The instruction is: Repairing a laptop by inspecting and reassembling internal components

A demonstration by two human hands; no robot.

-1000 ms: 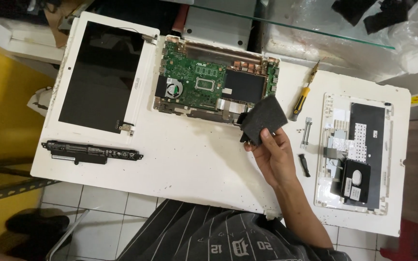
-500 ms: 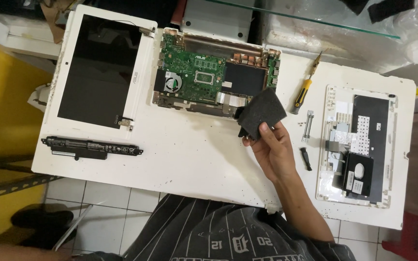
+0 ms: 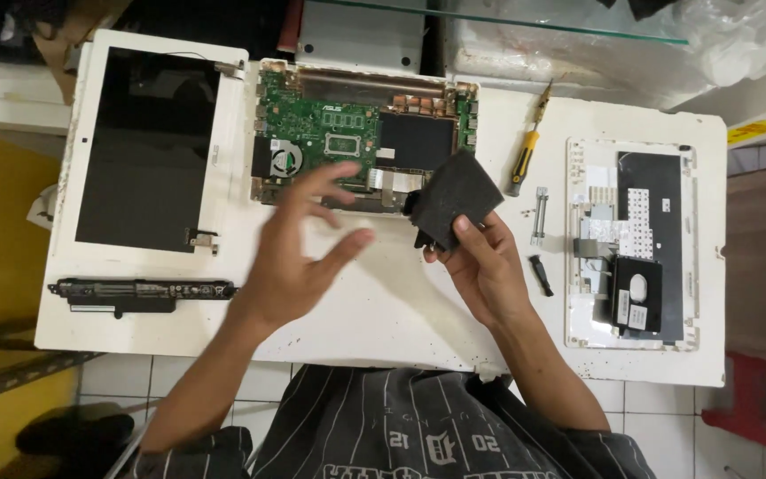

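We are gripping the flat black component (image 3: 454, 200) in our right hand (image 3: 485, 266), lifted just beside the opened laptop base (image 3: 361, 142) on the desk (image 3: 383, 310), perhaps for inspection. Our left hand (image 3: 299, 253), blurred, is hovering spread and empty.

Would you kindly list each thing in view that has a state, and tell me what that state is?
Laptop base: opened, circuit board exposed.
Screen panel: detached, lying flat, dark.
Battery: removed, lying on the table.
Keyboard cover: taken off, underside up.
Black pad: lifted, tilted, held in right hand.
Left hand: open, empty, blurred above the table.
Screwdriver: lying unused.
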